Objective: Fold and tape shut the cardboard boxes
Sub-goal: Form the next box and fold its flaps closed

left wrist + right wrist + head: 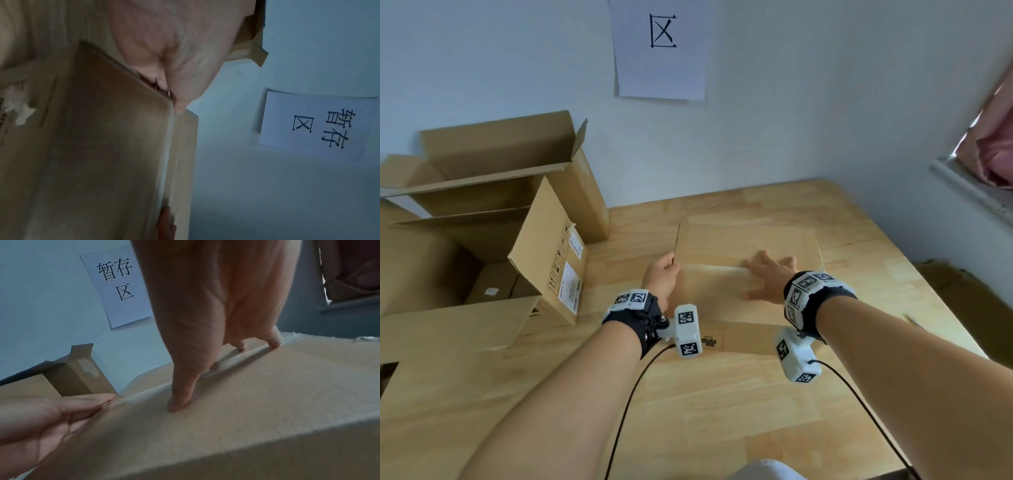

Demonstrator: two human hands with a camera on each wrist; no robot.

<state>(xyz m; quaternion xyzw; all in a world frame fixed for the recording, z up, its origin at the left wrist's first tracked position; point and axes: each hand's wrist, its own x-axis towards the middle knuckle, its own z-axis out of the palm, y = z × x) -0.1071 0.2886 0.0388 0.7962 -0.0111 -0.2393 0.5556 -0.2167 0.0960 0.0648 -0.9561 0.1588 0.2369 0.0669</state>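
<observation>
Your R fingers (pixel 180 395) are straight and spread, tips pressed down on top of the box (pixel 743 274); nothing gripped. Thumb tip sits on the near flap, other tips at the centre seam. R hand (pixel 770 277) lies palm-down, right of the box's middle.

Your L fingers (pixel 88 404) lie together, nearly straight, along the box's left edge; tips end at the seam's left end. In the head view the L hand (pixel 662 279) is at the left end of the box, against a thin flap edge (pixel 677 241) that stands up there. Whether the thumb pinches that flap: can't tell, L wrist view blurred.

Box: flat-topped, two top flaps folded down and meeting at the seam, a pale strip running along it. Sits mid-table (pixel 722 411), just ahead of both wrists. Printed mark shows on its near side, partly hidden behind L wrist cam.

Beyond: open carton (pixel 544 246) w/ labels on its side stands left of the box, flaps up, smaller boxes inside. Second open carton (pixel 510 147) behind it at the wall. Flat cardboard sheet (pixel 448 335) lies at near left. Paper sign (pixel 659 48) w/ black characters on the wall. Pink curtain (pixel 996 144) at far right. Cables trail from both wrist cams.
</observation>
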